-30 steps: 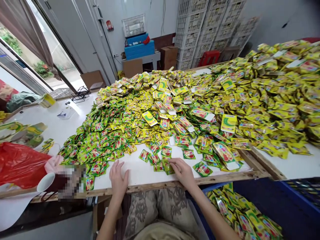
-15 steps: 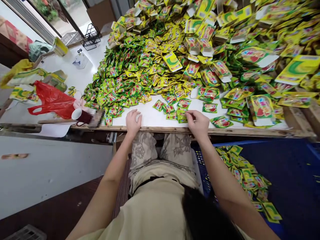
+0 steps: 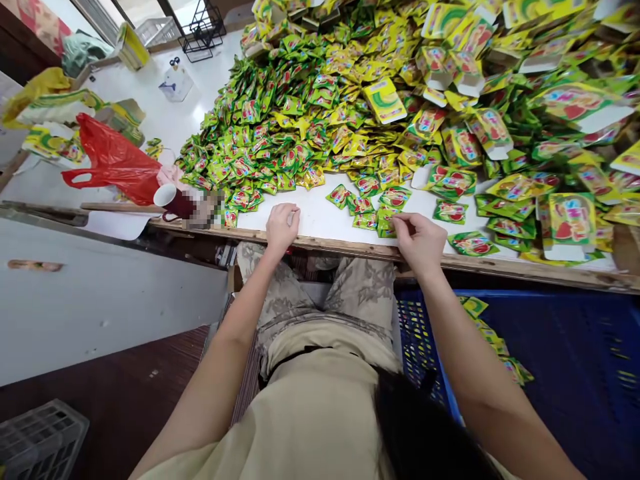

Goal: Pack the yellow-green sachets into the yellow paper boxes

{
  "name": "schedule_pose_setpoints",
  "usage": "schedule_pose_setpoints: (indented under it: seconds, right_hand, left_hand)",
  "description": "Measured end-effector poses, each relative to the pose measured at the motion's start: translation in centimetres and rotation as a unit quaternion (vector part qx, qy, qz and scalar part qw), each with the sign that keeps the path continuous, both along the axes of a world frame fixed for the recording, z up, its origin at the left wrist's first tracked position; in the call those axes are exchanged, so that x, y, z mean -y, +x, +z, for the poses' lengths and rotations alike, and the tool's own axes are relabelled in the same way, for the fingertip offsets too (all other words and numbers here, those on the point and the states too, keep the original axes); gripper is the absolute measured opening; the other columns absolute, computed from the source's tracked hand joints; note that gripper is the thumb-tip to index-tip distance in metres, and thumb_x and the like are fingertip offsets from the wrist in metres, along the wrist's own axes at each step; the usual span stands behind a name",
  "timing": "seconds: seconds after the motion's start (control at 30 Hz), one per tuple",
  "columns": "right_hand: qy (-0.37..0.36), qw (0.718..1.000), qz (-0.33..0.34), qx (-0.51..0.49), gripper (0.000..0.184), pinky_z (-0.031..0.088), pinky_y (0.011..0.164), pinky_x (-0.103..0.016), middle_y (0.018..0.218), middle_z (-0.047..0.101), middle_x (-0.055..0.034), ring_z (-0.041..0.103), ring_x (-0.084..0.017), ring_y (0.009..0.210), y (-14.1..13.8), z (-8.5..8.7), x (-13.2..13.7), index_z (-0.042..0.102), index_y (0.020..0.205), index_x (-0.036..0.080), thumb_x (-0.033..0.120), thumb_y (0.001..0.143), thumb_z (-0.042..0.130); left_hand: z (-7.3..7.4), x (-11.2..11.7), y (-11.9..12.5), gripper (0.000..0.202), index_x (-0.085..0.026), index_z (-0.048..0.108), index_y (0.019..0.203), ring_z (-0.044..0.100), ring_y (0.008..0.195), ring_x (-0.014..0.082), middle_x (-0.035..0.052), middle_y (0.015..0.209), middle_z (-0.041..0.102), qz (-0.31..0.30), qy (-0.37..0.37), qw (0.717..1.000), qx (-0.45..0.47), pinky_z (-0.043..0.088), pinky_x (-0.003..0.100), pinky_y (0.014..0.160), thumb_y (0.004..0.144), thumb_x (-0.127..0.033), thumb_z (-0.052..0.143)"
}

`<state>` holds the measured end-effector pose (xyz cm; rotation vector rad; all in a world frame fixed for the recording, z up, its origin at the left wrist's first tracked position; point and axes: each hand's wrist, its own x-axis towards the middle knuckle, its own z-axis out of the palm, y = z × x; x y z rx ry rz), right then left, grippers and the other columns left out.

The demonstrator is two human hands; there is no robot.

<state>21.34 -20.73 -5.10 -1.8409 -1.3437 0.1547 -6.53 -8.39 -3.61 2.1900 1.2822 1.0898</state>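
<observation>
At the table's front edge, my left hand [image 3: 283,225] rests with its fingers curled in and nothing visible in them. My right hand [image 3: 423,243] pinches the right edge of a small green sachet [image 3: 386,221] lying on the white table. Just left of and behind that sachet lie several more loose sachets [image 3: 364,205] with red fruit pictures. Behind both hands rises a large heap of green and yellow sachets [image 3: 280,143]. To the right of my right hand, a flat green sachet [image 3: 473,244] lies near the edge.
Small printed boxes [image 3: 569,223] lie on the heap's right side. At left are a red plastic bag [image 3: 113,160], a dark mug [image 3: 175,201], a white scissors holder [image 3: 176,85] and a black wire rack [image 3: 203,33]. A blue crate [image 3: 560,360] with sachets stands below the table's wooden edge [image 3: 345,248].
The camera view has turned, so the table things appear shifted right and slightly up. My left fingers have curled closer together. My right hand stays at the same green sachet.
</observation>
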Motion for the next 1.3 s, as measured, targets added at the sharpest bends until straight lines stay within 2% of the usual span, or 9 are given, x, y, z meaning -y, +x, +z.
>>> schedule_pose_setpoints:
  seconds: [0.23,0.47,0.7,1.03,1.3]
  right_hand:
    - [-0.012,1.0,-0.002,0.0,0.027,0.051,0.067,-0.031,0.081,0.072,-0.0068,0.066,-0.02,0.071,0.2,-0.3,-0.1,0.069,0.093,0.019,0.038,0.086,0.052]
    - [-0.007,1.0,-0.012,0.004,0.028,0.05,0.066,-0.029,0.081,0.073,-0.0066,0.066,-0.019,0.069,0.0,0.0,-0.1,0.07,0.092,0.018,0.038,0.086,0.052]
    - [0.001,0.999,0.02,0.025,0.031,0.049,0.068,-0.028,0.085,0.074,-0.0057,0.067,-0.02,0.074,0.1,-0.3,-0.4,0.071,0.091,0.018,0.04,0.087,0.051]
    - [0.012,0.999,0.035,0.04,0.037,0.052,0.07,-0.031,0.092,0.073,-0.0061,0.069,-0.021,0.077,0.4,-1.7,-0.6,0.069,0.094,0.018,0.046,0.089,0.045]
    - [0.016,0.997,0.07,0.04,0.031,0.054,0.075,-0.031,0.094,0.073,-0.0057,0.069,-0.02,0.081,0.3,-1.7,-0.9,0.067,0.095,0.019,0.041,0.09,0.046]
  left_hand:
    - [0.0,0.1,0.1,0.014,-0.019,0.064,0.086,0.054,0.093,0.0238,0.0086,0.09,0.064,0.005,-0.002,1.0,-0.014,0.04,0.036,0.087,0.086,-0.025,0.051]
    - [0.0,0.3,-0.1,0.015,-0.018,0.064,0.087,0.055,0.091,0.021,0.0073,0.088,0.065,0.019,0.013,0.998,-0.064,0.042,0.032,0.084,0.086,-0.024,0.05]
    - [0.3,0.6,-0.2,0.016,-0.017,0.065,0.088,0.057,0.091,0.018,0.0057,0.087,0.067,0.052,0.009,0.992,-0.11,0.043,0.029,0.083,0.087,-0.022,0.05]
    - [0.7,0.9,-0.4,0.015,-0.018,0.064,0.086,0.057,0.091,0.0171,0.0041,0.087,0.067,0.059,-0.019,0.989,-0.137,0.043,0.028,0.082,0.086,-0.022,0.05]
    - [0.7,0.6,-0.5,0.017,-0.019,0.063,0.083,0.058,0.09,0.0191,0.0037,0.085,0.066,0.057,-0.04,0.987,-0.142,0.044,0.03,0.08,0.087,-0.024,0.048]
